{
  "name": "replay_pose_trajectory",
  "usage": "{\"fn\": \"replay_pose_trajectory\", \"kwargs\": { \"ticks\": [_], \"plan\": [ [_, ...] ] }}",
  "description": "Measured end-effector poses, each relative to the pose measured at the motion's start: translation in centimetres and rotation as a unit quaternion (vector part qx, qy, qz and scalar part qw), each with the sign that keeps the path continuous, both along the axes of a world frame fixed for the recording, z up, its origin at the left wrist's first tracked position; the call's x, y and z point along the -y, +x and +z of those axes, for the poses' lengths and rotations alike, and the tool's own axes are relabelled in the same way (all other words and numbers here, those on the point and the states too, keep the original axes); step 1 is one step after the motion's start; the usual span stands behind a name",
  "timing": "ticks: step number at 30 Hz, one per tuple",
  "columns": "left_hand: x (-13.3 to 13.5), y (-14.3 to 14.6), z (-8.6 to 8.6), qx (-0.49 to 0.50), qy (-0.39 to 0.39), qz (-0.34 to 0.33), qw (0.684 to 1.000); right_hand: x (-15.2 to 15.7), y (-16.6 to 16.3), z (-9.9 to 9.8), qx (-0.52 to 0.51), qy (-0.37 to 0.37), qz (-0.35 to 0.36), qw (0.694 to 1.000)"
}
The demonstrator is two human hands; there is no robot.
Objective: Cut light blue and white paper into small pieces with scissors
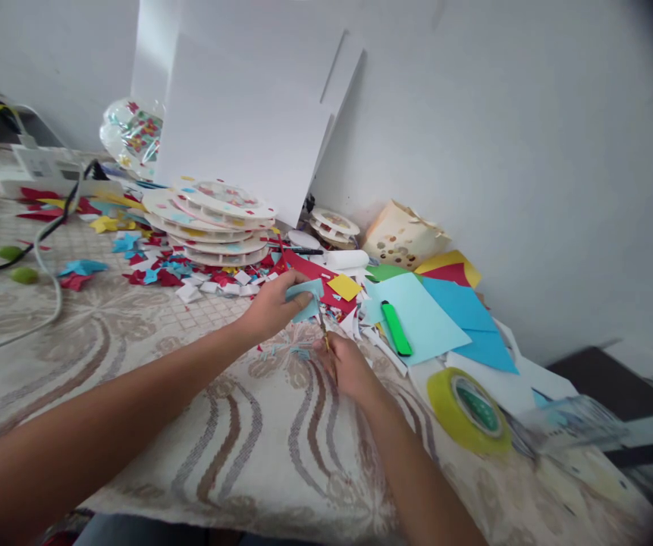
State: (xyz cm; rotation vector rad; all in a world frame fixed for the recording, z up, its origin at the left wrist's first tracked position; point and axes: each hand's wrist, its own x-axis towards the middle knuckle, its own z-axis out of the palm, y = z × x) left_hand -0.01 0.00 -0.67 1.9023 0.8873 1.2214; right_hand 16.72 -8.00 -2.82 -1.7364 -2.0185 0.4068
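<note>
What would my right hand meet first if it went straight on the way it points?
Scissors first, your right hand would likely meet the light blue paper in your left hand, though depth is unclear.

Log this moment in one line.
left hand: holds light-blue paper | right hand: holds scissors, blades at paper | nearby: green cutter, yellow tape roll

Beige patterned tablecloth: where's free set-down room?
Bare tablecloth between left forearm and right forearm, nearer the front edge; between left forearm and white cable. Crowded: beyond left hand, stacked white discs and coloured paper scraps; right of right hand, round yellow tape roll.
</note>
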Motion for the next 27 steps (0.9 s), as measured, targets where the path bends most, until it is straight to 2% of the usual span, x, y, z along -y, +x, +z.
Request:
{"fn": "replay_pose_trajectory", "kwargs": {
  "ticks": [27],
  "plan": [
    [-0.39,-0.4,0.52,0.022,-0.004,0.027,0.999,-0.23,0.13,-0.36,-0.09,-0.004,0.01,0.996]
  ]
}}
